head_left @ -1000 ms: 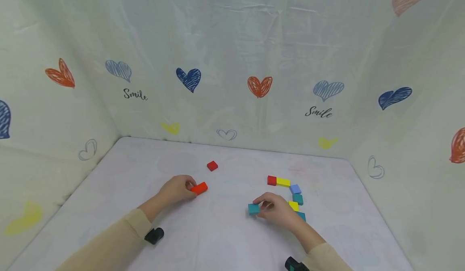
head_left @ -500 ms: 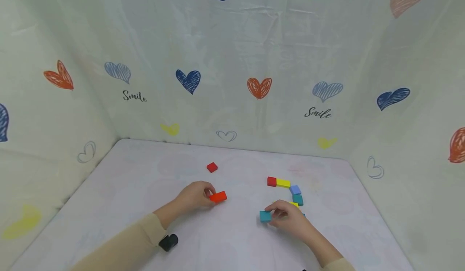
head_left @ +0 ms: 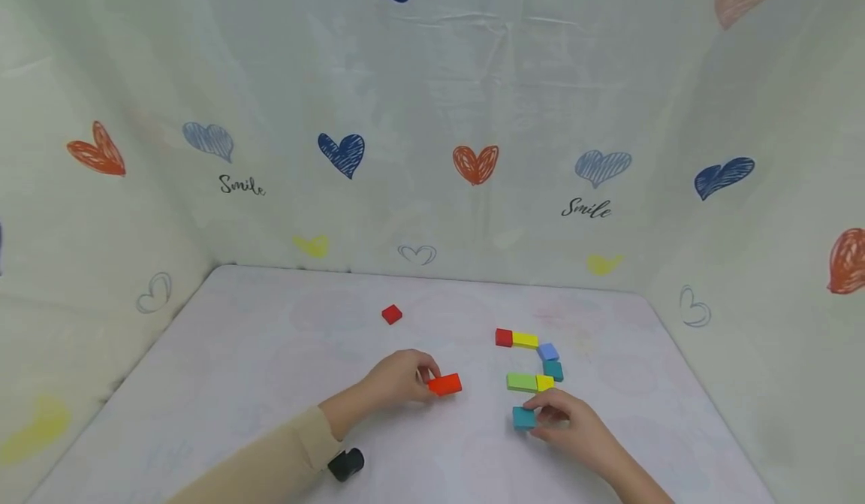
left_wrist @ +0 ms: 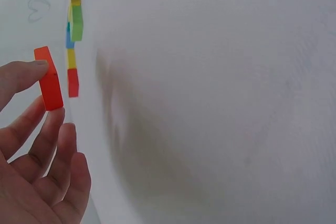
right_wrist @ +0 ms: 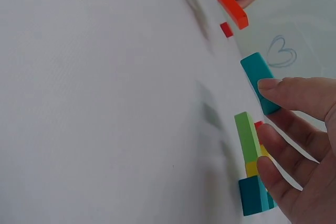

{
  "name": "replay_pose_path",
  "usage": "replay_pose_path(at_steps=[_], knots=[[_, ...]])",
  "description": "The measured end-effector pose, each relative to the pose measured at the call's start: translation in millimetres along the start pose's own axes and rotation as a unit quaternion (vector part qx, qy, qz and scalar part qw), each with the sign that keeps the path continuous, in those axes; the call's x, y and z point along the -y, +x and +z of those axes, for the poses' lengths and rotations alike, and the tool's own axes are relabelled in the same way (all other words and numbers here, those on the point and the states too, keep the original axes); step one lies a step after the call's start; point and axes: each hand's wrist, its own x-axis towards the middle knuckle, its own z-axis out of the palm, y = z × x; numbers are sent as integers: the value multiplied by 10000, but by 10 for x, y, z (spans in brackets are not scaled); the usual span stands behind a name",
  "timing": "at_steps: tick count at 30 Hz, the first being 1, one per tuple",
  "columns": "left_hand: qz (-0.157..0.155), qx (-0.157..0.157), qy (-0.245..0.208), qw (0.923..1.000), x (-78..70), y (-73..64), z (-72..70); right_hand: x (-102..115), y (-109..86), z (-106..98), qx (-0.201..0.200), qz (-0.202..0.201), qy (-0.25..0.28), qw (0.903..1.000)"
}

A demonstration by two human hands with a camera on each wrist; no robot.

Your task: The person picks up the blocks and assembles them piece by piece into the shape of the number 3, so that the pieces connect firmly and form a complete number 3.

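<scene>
My left hand (head_left: 402, 378) pinches an orange-red block (head_left: 444, 384) between thumb and fingers; the left wrist view shows the block (left_wrist: 49, 80) held by its sides, above the table. In my right hand (head_left: 574, 423) a teal block (head_left: 523, 417) is pinched the same way, and the right wrist view shows it (right_wrist: 259, 81) over the cloth. Just beyond the right hand lies a bent row of blocks: red (head_left: 503, 337), yellow (head_left: 525, 340), blue (head_left: 548, 351), teal (head_left: 553, 370), small yellow (head_left: 544, 383) and light green (head_left: 521, 382). Another teal block (right_wrist: 253, 195) joins this row, hidden by the hand in the head view.
A lone red block (head_left: 392, 314) lies farther back, left of the row. The white cloth-covered table (head_left: 270, 354) is enclosed by a curtain (head_left: 405, 76) printed with hearts and the word Smile. A black wrist camera (head_left: 346, 464) is strapped at the left sleeve.
My left hand has carried the orange-red block to the right and nearer. The right hand has moved right and nearer with the teal block, so the light green block now shows.
</scene>
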Motion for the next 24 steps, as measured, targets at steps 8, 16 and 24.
replay_pose_path(at_steps=[8,16,24], knots=[[99,225,90,9997,-204,71,146,-122,-173,-74,-189,402,-60,9990],[215,424,349,9983,-374,132,312,-219,-273,-107,-390,767,-165,9962],[227,594,498,9967,-534,141,418,-344,-345,-136,-476,912,-215,9945]])
